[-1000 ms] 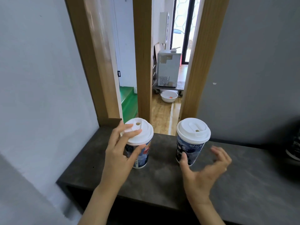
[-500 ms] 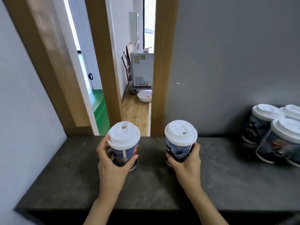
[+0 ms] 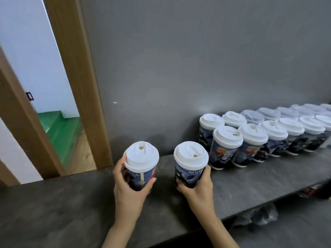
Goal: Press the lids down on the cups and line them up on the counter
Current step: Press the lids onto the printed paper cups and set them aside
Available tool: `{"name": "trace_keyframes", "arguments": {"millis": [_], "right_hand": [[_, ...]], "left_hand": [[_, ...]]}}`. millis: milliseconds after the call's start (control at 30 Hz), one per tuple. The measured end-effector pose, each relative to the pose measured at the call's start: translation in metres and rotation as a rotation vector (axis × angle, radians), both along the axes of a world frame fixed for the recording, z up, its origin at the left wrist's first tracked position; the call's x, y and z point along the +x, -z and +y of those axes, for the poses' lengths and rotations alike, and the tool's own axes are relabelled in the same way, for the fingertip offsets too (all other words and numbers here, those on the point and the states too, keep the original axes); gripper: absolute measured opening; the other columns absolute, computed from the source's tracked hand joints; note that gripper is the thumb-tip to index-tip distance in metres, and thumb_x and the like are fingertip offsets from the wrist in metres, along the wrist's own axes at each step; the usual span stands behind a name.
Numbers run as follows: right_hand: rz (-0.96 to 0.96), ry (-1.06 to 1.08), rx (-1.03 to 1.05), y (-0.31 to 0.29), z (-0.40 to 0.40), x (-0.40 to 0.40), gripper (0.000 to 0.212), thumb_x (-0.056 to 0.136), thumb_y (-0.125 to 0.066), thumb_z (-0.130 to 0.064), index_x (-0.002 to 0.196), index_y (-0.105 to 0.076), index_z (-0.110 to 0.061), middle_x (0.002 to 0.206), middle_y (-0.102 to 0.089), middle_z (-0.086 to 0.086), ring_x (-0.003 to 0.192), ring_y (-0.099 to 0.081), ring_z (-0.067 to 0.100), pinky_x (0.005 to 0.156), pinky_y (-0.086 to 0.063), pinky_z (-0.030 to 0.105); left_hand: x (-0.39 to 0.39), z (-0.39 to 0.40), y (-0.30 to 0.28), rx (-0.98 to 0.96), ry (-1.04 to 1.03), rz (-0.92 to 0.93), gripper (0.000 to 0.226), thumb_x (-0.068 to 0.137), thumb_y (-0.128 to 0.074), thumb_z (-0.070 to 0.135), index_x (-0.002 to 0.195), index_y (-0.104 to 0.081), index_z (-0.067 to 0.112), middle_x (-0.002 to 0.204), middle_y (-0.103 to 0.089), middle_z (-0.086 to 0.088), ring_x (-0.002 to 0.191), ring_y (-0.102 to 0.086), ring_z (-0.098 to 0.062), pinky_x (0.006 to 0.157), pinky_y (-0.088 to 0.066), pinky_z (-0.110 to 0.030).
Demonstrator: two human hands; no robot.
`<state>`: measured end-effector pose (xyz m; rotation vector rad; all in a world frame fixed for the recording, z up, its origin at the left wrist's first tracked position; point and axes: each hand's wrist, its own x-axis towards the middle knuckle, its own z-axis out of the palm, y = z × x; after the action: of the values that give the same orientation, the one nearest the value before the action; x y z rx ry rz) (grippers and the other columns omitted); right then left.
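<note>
Two lidded cups, one [image 3: 140, 166] in the left hand [image 3: 129, 189] and one [image 3: 190, 166] in the right hand [image 3: 198, 189], fingers wrapped around both, have come off the counter [image 3: 75, 208], heading right toward the row of cups [image 3: 265, 136] for lining up.

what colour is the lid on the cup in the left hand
White, seen in the head view: the lid on the left-hand cup.

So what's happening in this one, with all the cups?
A person is holding two lidded paper cups, one in each hand: the left hand grips the left cup and the right hand grips the right cup, both over the dark counter. To the right, two rows of lidded cups already stand along the grey wall. The two held cups have not yet joined them.
</note>
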<state>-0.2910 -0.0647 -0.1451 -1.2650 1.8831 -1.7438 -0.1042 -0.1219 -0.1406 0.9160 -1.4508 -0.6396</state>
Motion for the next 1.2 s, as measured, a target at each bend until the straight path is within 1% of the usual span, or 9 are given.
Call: {"name": "trace_keyframes", "arguments": {"millis": [67,233,467,633,733,833,967,1033,1200], "right_hand": [[-0.007,0.001,0.006,0.001,0.003,-0.014,0.074,0.062,-0.089,-0.016,0.117,-0.044,-0.036,0.120,-0.061,-0.021,0.108,-0.059,-0.008,0.086,-0.045,0.006],[-0.002,-0.026,0.009,0.003,0.003,-0.033,0.078,0.061,-0.088,-0.029,0.126,-0.044,-0.031,0.125,-0.061,-0.018,0.115,-0.058,-0.002,0.092,-0.049,0.017],[0.036,-0.039,-0.011,-0.001,-0.018,-0.038,0.087,0.067,-0.090,-0.023,0.133,-0.035,-0.036,0.132,-0.052,-0.017,0.126,-0.049,0.000,0.103,-0.041,0.021],[0.067,0.014,-0.039,0.008,-0.027,-0.041,0.090,0.066,-0.092,-0.022,0.138,-0.039,-0.022,0.132,-0.049,-0.012,0.126,-0.046,0.008,0.104,-0.034,0.018],[0.043,0.075,-0.060,0.014,-0.029,-0.045,0.094,0.061,-0.094,-0.018,0.139,-0.040,-0.014,0.130,-0.048,-0.006,0.126,-0.047,0.016,0.106,-0.038,0.031],[0.058,0.135,-0.101,0.015,-0.031,-0.046,0.098,0.054,-0.096,-0.010,0.136,-0.044,-0.008,0.125,-0.050,-0.003,0.121,-0.051,0.023,0.102,-0.041,0.038],[0.055,0.168,-0.135,0.016,-0.035,-0.046,0.098,0.047,-0.089,-0.023,0.132,-0.047,0.002,0.125,-0.056,0.010,0.117,-0.057,0.035,0.097,-0.049,0.053],[0.051,0.154,-0.140,0.016,-0.034,-0.047,0.098,0.047,-0.092,-0.018,0.132,-0.047,0.001,0.123,-0.055,0.008,0.117,-0.056,0.033,0.097,-0.048,0.051],[0.104,0.158,-0.114,0.011,-0.030,-0.047,0.093,0.053,-0.097,-0.006,0.132,-0.047,0.004,0.125,-0.044,0.008,0.121,-0.044,0.020,0.102,-0.032,0.022]], "left_hand": [[-0.018,0.001,0.000,-0.003,0.013,-0.003,0.113,0.052,-0.095,0.011,0.134,-0.030,0.055,0.134,-0.043,0.037,0.126,-0.044,0.010,0.098,-0.038,-0.006],[-0.056,-0.002,0.002,0.021,0.027,0.020,0.117,0.052,-0.094,0.008,0.137,-0.029,0.056,0.134,-0.042,0.040,0.127,-0.044,0.010,0.098,-0.037,-0.005],[-0.077,-0.038,0.002,0.083,0.094,-0.002,0.119,0.059,-0.090,0.003,0.142,-0.024,0.058,0.138,-0.042,0.040,0.130,-0.041,0.010,0.098,-0.037,-0.005],[-0.086,-0.057,0.008,0.180,0.096,-0.073,0.097,0.066,-0.089,0.019,0.141,-0.033,0.046,0.136,-0.055,0.019,0.123,-0.052,0.002,0.098,-0.045,-0.022],[-0.096,-0.068,0.011,0.212,0.088,-0.103,0.073,0.067,-0.088,0.022,0.123,-0.046,0.045,0.119,-0.063,0.017,0.114,-0.060,-0.003,0.087,-0.045,-0.013],[-0.108,-0.077,0.010,0.228,0.113,-0.115,0.071,0.068,-0.088,0.021,0.125,-0.048,0.035,0.118,-0.066,0.012,0.111,-0.062,-0.003,0.088,-0.048,-0.020],[-0.116,-0.086,0.011,0.245,0.109,-0.130,0.072,0.065,-0.090,0.024,0.121,-0.048,0.041,0.112,-0.065,0.021,0.104,-0.060,0.012,0.079,-0.045,-0.004],[-0.116,-0.089,0.012,0.254,0.099,-0.147,0.073,0.064,-0.090,0.025,0.122,-0.049,0.039,0.112,-0.065,0.022,0.104,-0.059,0.012,0.078,-0.044,-0.003],[-0.121,-0.098,0.009,0.229,0.112,-0.271,0.055,0.073,-0.084,0.027,0.119,-0.056,0.015,0.113,-0.066,0.001,0.105,-0.061,-0.012,0.080,-0.044,-0.016]]}}
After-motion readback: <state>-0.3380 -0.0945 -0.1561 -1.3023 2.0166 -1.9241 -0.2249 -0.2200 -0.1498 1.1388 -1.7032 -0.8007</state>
